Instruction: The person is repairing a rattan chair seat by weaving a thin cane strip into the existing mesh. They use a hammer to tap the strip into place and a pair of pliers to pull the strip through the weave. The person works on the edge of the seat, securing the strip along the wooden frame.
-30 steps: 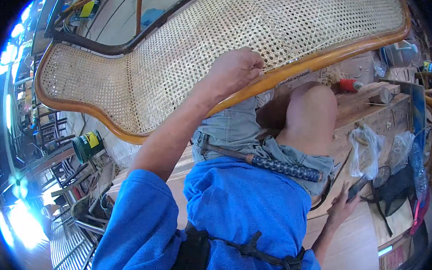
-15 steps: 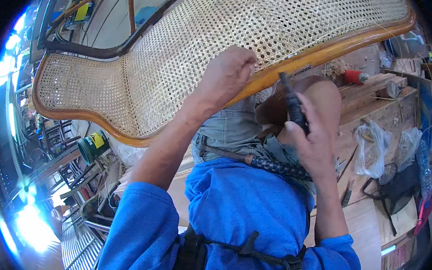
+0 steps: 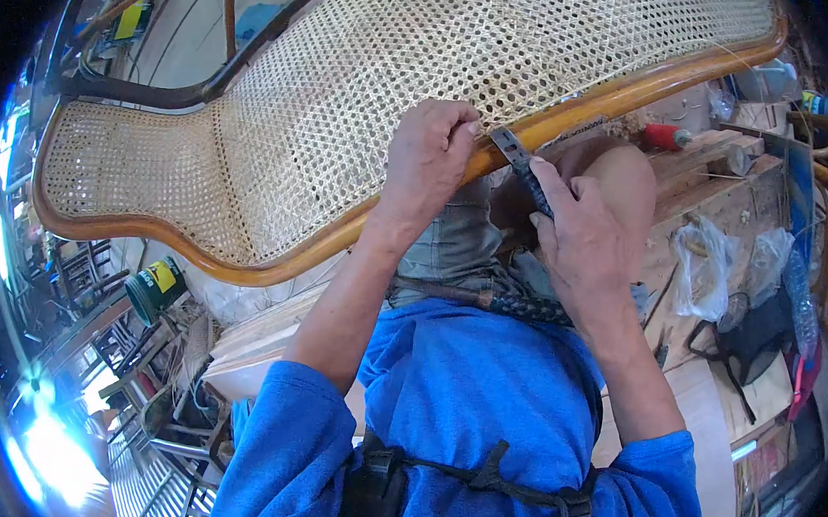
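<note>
A woven cane panel in a curved brown wooden frame lies across my lap. My left hand is closed in a pinch over the cane beside the near rail; what its fingertips hold, if anything, is too small to make out. In my right hand is a dark-handled tool with a flat, slotted metal end. That metal end rests on or just above the rail, close to my left fingertips. Across my lap lies a second tool with a braided black handle.
Wooden boards lie to the right, with a red-handled tool on them. Clear plastic bags and a black mesh item sit nearer. A green tub stands at left. Dark furniture framing adjoins the panel's far side.
My right hand has moved left and turned the tool, bringing its metal end to the rail near my left hand. The left hand stays pinched at the cane edge. The view has shifted slightly.
</note>
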A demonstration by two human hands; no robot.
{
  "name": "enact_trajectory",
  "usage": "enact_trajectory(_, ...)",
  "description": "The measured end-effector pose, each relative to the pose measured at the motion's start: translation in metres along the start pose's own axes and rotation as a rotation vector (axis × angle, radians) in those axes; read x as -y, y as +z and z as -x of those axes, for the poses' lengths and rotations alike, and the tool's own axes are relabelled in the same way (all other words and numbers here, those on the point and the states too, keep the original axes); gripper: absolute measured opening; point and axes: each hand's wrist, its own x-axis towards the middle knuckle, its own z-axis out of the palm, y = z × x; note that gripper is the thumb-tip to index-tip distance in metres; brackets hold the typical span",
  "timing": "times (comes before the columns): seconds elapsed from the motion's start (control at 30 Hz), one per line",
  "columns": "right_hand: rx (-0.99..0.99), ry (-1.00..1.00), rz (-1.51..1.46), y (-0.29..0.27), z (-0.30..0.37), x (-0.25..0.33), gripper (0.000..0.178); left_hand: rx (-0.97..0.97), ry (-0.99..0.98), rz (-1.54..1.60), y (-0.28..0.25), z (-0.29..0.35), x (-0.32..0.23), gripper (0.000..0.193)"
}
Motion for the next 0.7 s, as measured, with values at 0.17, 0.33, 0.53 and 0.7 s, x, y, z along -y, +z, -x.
enact_trajectory(0.17,-0.011,0.021,0.001,0.002,0.001,0.004,0.052,-0.218,-0.107,0.267,0.003,0.010,0.007,0.010)
enact_trajectory(0.33,0.014,0.099,0.026,0.007,0.003,0.011,0.052,-0.289,-0.236,0.507,0.000,0.020,0.012,0.010)
enact_trajectory(0.53,0.039,0.051,0.042,0.005,0.004,0.016,0.053,-0.275,-0.278,0.563,0.000,0.022,0.017,0.013)
enact_trajectory(0.7,0.004,-0.018,0.020,0.012,0.008,0.013,0.053,-0.275,-0.280,0.561,-0.001,0.023,0.016,0.013)
